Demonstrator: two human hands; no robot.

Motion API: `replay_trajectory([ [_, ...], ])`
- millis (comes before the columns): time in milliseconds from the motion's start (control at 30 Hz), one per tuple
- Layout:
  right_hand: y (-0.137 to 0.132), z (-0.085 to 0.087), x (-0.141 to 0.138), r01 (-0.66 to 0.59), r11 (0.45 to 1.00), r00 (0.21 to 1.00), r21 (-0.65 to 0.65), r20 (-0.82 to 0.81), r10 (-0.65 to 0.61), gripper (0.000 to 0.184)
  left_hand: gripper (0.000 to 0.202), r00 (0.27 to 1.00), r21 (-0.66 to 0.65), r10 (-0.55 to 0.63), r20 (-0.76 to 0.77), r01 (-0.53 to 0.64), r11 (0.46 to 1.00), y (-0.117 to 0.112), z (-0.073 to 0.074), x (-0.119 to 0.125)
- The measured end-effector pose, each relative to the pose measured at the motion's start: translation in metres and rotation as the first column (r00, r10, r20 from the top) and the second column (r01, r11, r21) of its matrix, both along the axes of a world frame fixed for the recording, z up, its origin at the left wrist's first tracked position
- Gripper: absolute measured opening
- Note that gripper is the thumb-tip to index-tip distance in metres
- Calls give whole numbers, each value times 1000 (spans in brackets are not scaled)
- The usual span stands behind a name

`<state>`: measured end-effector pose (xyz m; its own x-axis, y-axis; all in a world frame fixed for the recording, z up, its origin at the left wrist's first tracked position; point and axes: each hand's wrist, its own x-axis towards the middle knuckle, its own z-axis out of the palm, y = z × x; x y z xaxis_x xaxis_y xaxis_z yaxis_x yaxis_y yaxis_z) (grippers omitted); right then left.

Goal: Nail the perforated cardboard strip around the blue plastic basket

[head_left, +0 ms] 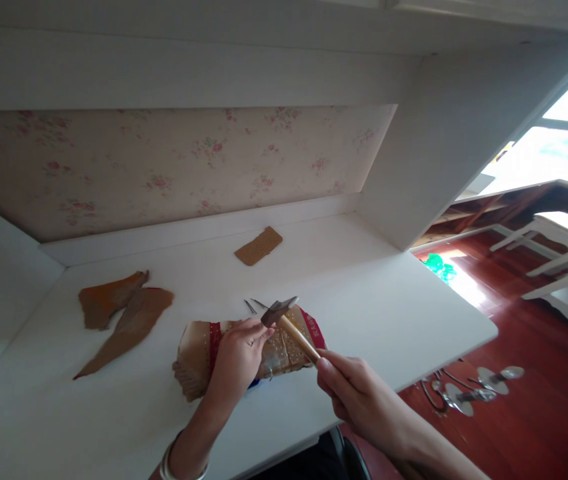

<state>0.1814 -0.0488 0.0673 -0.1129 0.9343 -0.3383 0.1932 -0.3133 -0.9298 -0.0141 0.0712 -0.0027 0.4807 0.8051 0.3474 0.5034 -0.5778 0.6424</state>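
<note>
My right hand is wrapped round the wooden handle of a hammer. The hammer's dark metal head is over the fingertips of my left hand. Those fingers are pinched together, resting on a piece of printed cardboard with red bands and many small holes. Whatever the left fingers hold, if anything, is hidden by the hammer head. Just behind the cardboard lie two thin metal pieces, too small to name. A bit of blue shows under the cardboard's near edge.
On the white desk lie two torn brown cardboard pieces at left and a small perforated cardboard piece at the back. White panels enclose the desk's back and sides. A lamp fixture is on the red floor at right, near a white stool.
</note>
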Motion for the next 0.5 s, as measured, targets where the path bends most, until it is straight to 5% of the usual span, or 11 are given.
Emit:
replay_trajectory([
  [133, 0, 1, -2, 49, 998, 994, -37, -93, -52, 42, 18, 998, -50, 38, 46, -36, 998, -2, 0, 1],
  [500, 1, 13, -1, 41, 994, 999, -98, -24, -44, 41, 18, 995, -64, 100, 15, -99, 993, -6, 2, 2],
])
